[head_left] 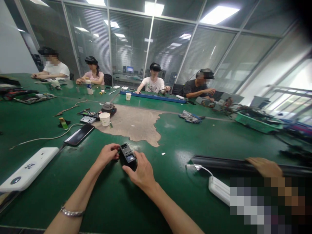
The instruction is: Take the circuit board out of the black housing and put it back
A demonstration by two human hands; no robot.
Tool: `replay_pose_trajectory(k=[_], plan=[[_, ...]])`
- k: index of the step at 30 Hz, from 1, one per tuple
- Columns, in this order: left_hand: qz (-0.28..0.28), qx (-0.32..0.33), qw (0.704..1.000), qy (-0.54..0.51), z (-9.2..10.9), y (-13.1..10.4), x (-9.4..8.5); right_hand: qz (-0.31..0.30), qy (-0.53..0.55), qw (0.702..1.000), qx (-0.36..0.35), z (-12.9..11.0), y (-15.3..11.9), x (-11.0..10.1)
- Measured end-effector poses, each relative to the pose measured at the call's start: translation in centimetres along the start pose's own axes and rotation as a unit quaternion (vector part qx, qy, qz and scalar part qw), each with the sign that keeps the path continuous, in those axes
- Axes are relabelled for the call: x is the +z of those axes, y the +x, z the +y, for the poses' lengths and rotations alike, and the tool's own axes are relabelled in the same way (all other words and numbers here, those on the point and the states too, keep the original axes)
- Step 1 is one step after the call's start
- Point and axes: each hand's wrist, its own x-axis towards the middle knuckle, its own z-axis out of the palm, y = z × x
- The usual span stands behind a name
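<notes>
A small black device (pixel 127 154) with a little screen is tilted over the green table (pixel 102 188). My right hand (pixel 142 167) holds it from the right, thumb at its near end and fingers along its side. At its left edge is my left hand (pixel 110 155), fingers curled together in a pinch; whatever they hold, if anything, is hidden. A silver bracelet (pixel 72 212) circles my left wrist.
Left: white power bank (pixel 30 167), phone (pixel 80 135), paper cup (pixel 104 119) and electronic parts. Right: another person's hand (pixel 266 166) on a long black bar (pixel 221 164), white adapter (pixel 219 190), gloves (pixel 190 117), green basket (pixel 259 123). Several people sit across the table.
</notes>
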Motion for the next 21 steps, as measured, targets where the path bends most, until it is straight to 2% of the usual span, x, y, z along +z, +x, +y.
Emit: replay_pose_trajectory(k=[3,9,11,12,13,15,16,18,20,21], plan=[[0.03,0.022,0.998,0.048,-0.5,0.3,0.0,0.003,0.017,1.0,-0.005,0.1,-0.4,0.4],[-0.087,0.071,0.994,0.011,-0.4,-0.2,0.9,0.02,0.07,0.997,-0.005,0.8,-1.1,0.1],[-0.094,0.064,0.994,0.001,-0.3,-0.4,1.2,0.017,0.119,0.993,0.022,1.3,-0.1,-1.4],[-0.089,0.06,0.994,0.005,-0.4,-0.3,1.2,0.036,0.161,0.984,0.066,1.7,0.9,-2.6],[-0.086,0.056,0.995,0.01,-0.5,-0.2,1.2,0.043,0.214,0.969,0.119,2.2,2.0,-4.1],[-0.086,0.044,0.995,0.011,-0.8,0.3,1.3,0.052,0.264,0.95,0.157,3.5,4.6,-7.8],[-0.087,0.036,0.996,0.01,-1.0,0.6,1.3,0.041,0.358,0.914,0.186,4.2,5.8,-9.7],[-0.085,0.024,0.996,0.009,-1.2,0.9,1.3,0.042,0.535,0.826,0.172,5.9,7.7,-13.3],[-0.094,0.019,0.995,0.016,-1.1,1.0,1.2,0.112,0.636,0.754,0.117,7.5,8.5,-15.7],[-0.096,0.019,0.995,0.017,-0.9,0.9,1.2,0.138,0.658,0.732,0.112,8.2,8.6,-16.4]])
